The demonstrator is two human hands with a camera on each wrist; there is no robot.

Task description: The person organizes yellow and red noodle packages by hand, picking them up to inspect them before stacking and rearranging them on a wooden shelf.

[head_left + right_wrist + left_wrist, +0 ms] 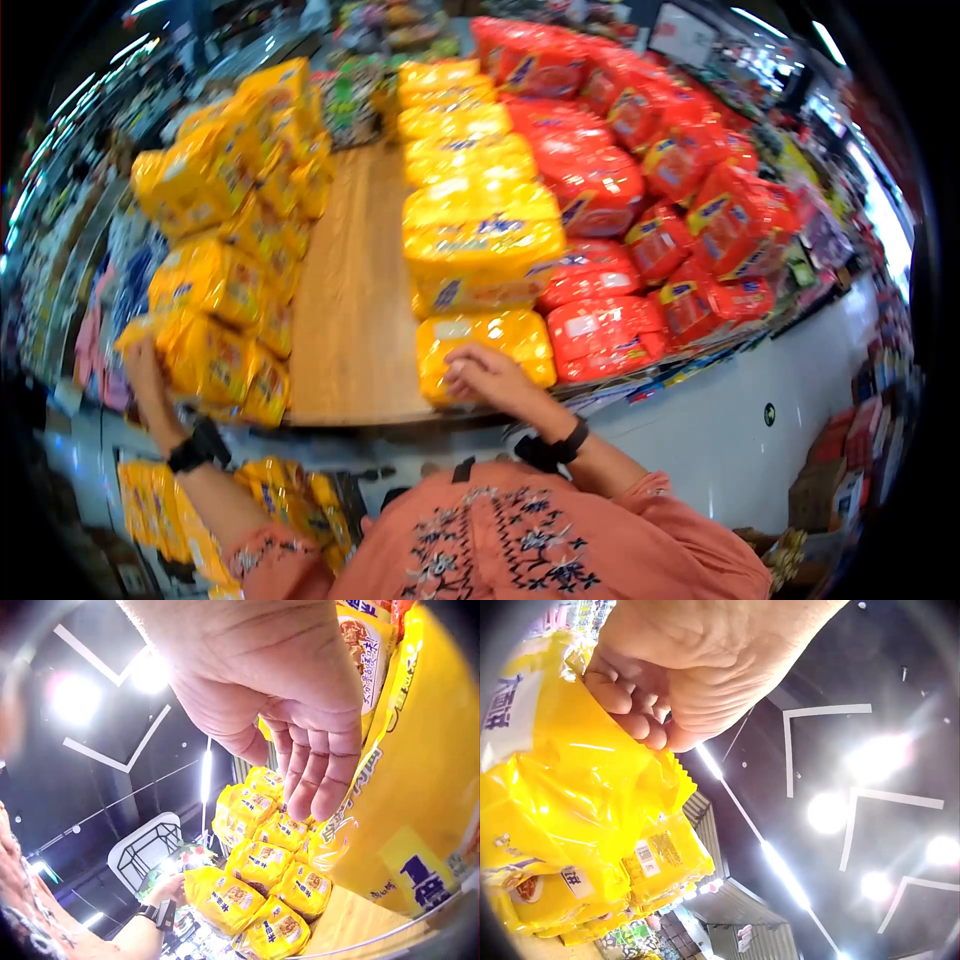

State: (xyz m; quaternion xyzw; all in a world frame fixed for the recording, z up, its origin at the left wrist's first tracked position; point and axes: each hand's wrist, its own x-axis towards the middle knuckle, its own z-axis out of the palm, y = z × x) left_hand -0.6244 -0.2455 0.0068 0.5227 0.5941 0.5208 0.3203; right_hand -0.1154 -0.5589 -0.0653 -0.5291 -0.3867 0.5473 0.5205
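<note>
My left hand [146,378] pinches the crimped end of a yellow instant noodle pack [562,772] at the near left of the table. In the left wrist view its fingers are curled at the pack's upper edge. My right hand [492,380] is over a yellow noodle pack [520,335] lying at the front of the middle row. Its fingers [330,765] are loosely bent and hold nothing, close beside the large yellow side of a pack [420,787] in the right wrist view.
Stacked yellow packs [205,180] line the left of the wooden table [350,270]. Red packs [600,190] are piled on the right, beside the middle yellow row. More yellow packs [150,505] are low at my left. Grey floor [720,430] shows past the table's right edge.
</note>
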